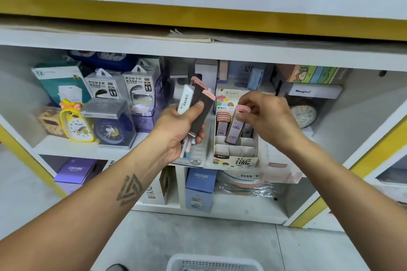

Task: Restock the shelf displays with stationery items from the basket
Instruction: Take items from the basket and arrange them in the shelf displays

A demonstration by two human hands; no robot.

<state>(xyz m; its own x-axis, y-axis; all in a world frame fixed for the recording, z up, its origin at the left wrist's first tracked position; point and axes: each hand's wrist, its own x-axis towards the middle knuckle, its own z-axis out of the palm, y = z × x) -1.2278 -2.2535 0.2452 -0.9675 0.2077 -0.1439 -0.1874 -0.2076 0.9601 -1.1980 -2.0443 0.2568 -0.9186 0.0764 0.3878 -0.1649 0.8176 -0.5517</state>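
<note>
right hand pinches lead-refill tube, lowering it into display box on shelf | left hand grips bundle of tubes | box mostly unfilled, basket below | restock early-mid

The display box has open compartments in its front rows, while its back rows are filled with lead cases. A shelf board closes the space overhead. Clocks and power bank boxes crowd the left side; a round clock stands just right.
</note>
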